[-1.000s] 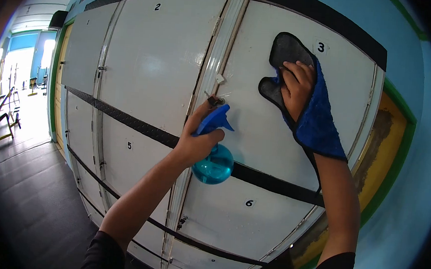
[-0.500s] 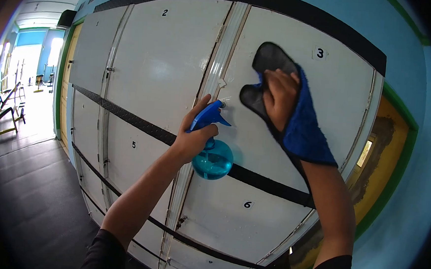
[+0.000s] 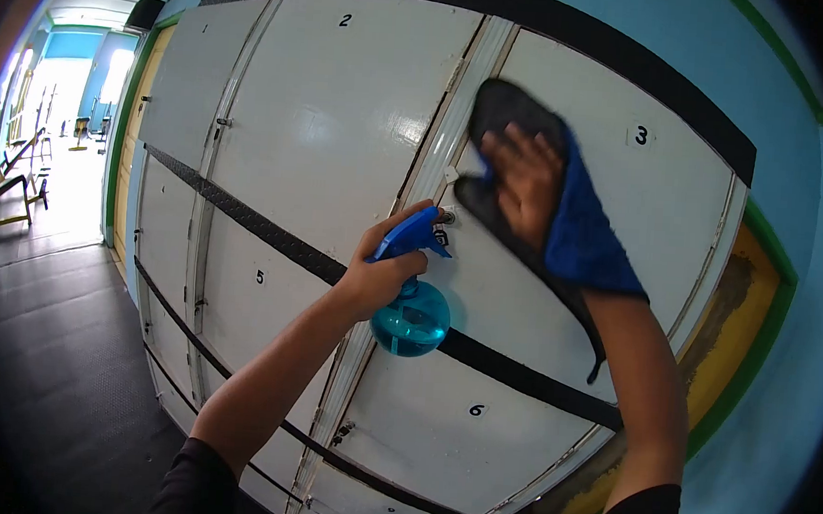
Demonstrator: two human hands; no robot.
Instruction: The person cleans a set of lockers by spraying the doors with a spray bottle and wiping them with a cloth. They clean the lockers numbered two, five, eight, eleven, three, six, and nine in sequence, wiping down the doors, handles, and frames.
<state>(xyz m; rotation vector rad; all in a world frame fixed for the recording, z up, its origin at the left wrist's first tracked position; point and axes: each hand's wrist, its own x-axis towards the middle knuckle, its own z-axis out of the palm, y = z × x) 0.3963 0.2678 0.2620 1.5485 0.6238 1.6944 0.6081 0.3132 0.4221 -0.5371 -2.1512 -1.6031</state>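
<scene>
My left hand (image 3: 380,272) is wrapped round the neck of a spray bottle (image 3: 410,319) with a blue trigger head and clear blue liquid inside, held in front of the strip between the locker doors. My right hand (image 3: 527,184) lies with fingers spread on a blue and dark grey cloth (image 3: 590,240), against the white locker door numbered 3 (image 3: 674,207). The cloth drapes over the wrist, and its dark edge hangs down. A lock with a small hanging piece (image 3: 442,229) shows beside the spray head.
Other white doors, numbered 2 (image 3: 345,112), 5 (image 3: 268,291) and 6 (image 3: 475,449), surround door 3, with black strips (image 3: 526,381) between rows. A yellow door (image 3: 724,314) stands at the right. Gym equipment (image 3: 20,186) is at the far left, beyond a dark floor (image 3: 66,358).
The view has shifted slightly, so the lockers appear farther right. My right hand has gone from bent fingers to spread fingers on the cloth. My left hand still holds the bottle.
</scene>
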